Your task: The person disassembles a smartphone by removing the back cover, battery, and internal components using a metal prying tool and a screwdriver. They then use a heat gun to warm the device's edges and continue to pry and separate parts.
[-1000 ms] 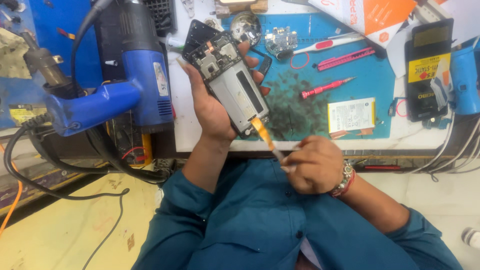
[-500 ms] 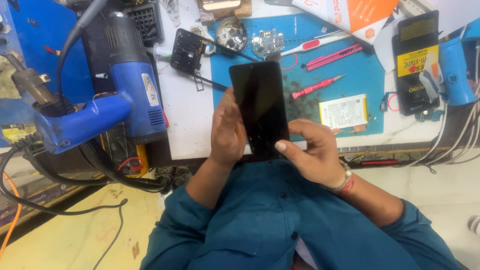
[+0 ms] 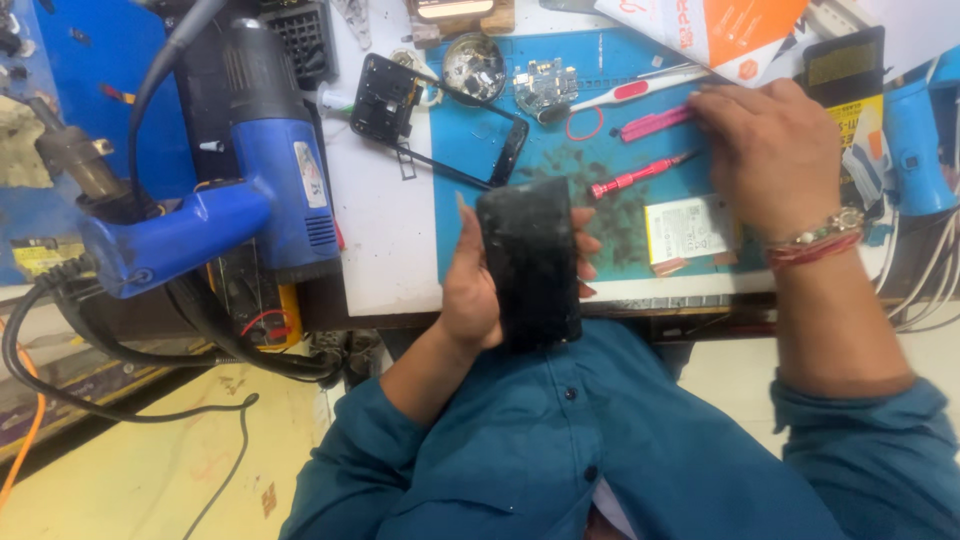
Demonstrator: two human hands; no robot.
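Note:
My left hand [image 3: 478,290] grips a black phone screen panel [image 3: 530,260], held upright with its dark glass side up, over the near edge of the workbench. My right hand [image 3: 765,150] reaches out over the blue work mat [image 3: 470,160], palm down, with its fingertips on a pink tool [image 3: 655,122]. A red-handled screwdriver [image 3: 640,174] lies just left of that hand. A flat phone battery [image 3: 692,230] rests on the mat below it.
A blue heat gun [image 3: 240,200] stands at the left with black cables. On the mat lie a black phone frame [image 3: 400,110], a small circuit board [image 3: 545,88], a white and red toothbrush [image 3: 600,100] and a round tin [image 3: 473,65]. A blue device [image 3: 915,140] sits far right.
My right hand let go of the phone panel and moved up and right onto the pink tool. Earlier the panel was flipped from its inner side to its glass side.

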